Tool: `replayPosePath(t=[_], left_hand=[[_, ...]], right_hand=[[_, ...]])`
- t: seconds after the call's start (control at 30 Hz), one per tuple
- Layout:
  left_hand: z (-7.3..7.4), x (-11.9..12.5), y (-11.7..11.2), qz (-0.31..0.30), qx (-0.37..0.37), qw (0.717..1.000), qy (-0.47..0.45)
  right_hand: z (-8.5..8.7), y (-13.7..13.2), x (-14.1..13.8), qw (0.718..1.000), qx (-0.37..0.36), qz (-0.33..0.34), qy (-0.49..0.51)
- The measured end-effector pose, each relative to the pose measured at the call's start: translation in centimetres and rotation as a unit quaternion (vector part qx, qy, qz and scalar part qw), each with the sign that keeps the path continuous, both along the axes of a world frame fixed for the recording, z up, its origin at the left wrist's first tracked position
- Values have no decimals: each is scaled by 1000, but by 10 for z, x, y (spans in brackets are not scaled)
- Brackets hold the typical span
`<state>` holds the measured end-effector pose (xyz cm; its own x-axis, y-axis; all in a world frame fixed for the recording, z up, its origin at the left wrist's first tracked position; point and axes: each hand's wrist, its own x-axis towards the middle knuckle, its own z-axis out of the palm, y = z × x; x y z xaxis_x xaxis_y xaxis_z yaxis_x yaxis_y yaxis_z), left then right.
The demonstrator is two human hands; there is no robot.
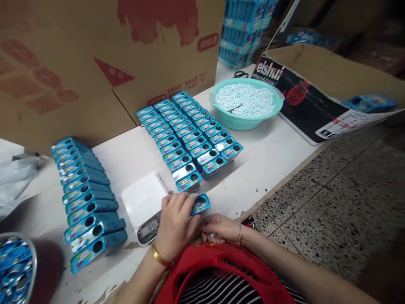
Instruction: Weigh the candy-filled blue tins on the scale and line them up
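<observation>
My left hand (177,219) is closed around a small blue candy box (201,204), its round dark opening tilted up. White candies show near that opening. Just right of and below the box, my right hand (220,228) is curled in front of the red apron, with small pale bits at its fingertips that look like candies. A white digital scale (144,198) lies left of my left hand, its display partly covered by the fingers. Beyond my hands stand rows of similar blue boxes (190,131) with dark round holes.
At left stands another row of blue boxes (85,198), several with white candies on top. A metal bowl (34,270) holds blue caps. Behind is a turquoise basin (243,122) of white candies. A large carton (95,63) blocks the back; an open black-printed box (294,101) is at right.
</observation>
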<state>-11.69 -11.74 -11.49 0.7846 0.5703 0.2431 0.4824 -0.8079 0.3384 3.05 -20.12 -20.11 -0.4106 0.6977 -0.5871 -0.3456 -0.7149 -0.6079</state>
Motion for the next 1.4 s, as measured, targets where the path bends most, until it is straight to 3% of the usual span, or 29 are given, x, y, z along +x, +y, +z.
replayPosePath(t=[0.1,0.33,0.47,0.53,0.63,0.77,0.87,0.93,1.03,1.1,1.17,1.3,1.4], left_hand=[[-13,33,7,0,12,1000,9],[-26,104,27,-5,58,998,35],[-28,117,25,27,78,995,51],[-20,101,25,16,70,997,24],[1,38,27,34,59,997,-46],[24,-90,8,218,99,969,-56],[15,-168,-20,308,125,941,69],[1,-196,-34,318,142,924,156],[-9,-205,-44,309,174,911,209],[1,-196,-44,291,178,918,203],[21,-181,-39,267,167,933,176],[53,-144,-12,217,105,967,88],[48,-113,22,167,84,979,85]], right_hand=[[-4,0,-2,1000,0,-9,-5],[-14,6,-7,999,13,-45,-28],[-13,3,-6,999,16,-20,-29],[-12,-5,-4,999,20,-29,-37],[-13,-15,1,999,10,-20,-26],[-14,-17,5,999,-39,9,2],[-8,-12,3,993,-102,-18,53],[-2,-6,-3,985,-140,-39,90],[4,3,-15,976,-171,-48,131],[7,7,-23,973,-180,-59,136],[9,9,-30,975,-168,-70,129],[11,11,-38,991,-85,-38,93],[14,12,-40,997,-33,-8,62]])
